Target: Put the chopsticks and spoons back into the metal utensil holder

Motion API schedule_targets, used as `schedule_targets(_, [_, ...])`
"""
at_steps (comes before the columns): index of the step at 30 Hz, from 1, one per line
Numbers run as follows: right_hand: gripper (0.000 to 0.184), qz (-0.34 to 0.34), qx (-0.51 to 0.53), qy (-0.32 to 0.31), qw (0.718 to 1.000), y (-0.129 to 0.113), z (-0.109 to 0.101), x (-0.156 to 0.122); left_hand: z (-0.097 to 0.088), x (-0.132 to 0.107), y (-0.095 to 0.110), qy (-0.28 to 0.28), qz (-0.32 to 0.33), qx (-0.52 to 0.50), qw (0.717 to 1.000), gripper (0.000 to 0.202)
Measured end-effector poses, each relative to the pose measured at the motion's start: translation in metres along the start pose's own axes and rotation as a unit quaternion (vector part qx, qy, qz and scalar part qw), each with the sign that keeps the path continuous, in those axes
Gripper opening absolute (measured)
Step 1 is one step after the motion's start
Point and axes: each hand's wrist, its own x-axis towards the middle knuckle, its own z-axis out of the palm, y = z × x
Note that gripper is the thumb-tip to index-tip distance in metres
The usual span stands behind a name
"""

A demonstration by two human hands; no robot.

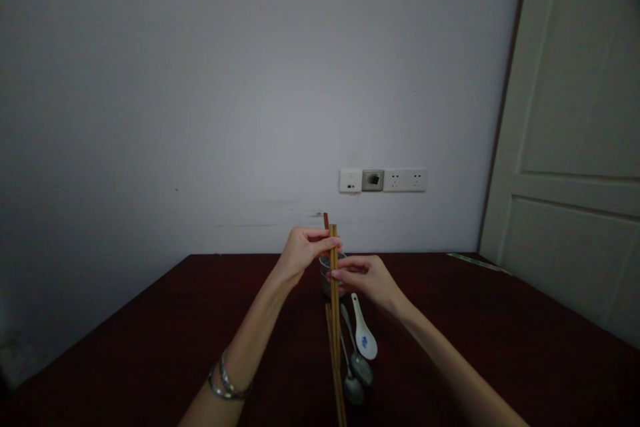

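My left hand [301,251] pinches the upper end of a pair of wooden chopsticks [333,293] held almost upright over the dark red table [150,340]. My right hand [364,278] grips the same chopsticks a little lower, fingers closed round them. Behind the hands stands a small glass cup [325,271], partly hidden. Below the right hand lie a white ceramic spoon [363,335] with a blue mark and two metal spoons [356,367]. More chopsticks [336,373] lie on the table toward me. A silver bracelet sits on my left wrist.
The table meets a pale wall carrying a row of wall sockets [383,180]. A white door [575,147] stands at the right. A thin flat strip [475,261] lies at the table's far right edge.
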Motion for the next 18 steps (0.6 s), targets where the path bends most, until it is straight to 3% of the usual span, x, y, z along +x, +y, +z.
schedule_targets(10, [0.034, -0.011, -0.009, 0.034, 0.999, 0.0031, 0.0011, 0.0022, 0.0009, 0.0013, -0.0031, -0.002, 0.008, 0.01, 1.0, 0.019])
schedule_targets(18, [0.034, -0.009, -0.006, 0.023, 1.0, 0.0027, 0.0011, 0.0019, 0.0009, 0.0022, -0.0042, 0.002, -0.003, 0.018, 1.0, 0.022])
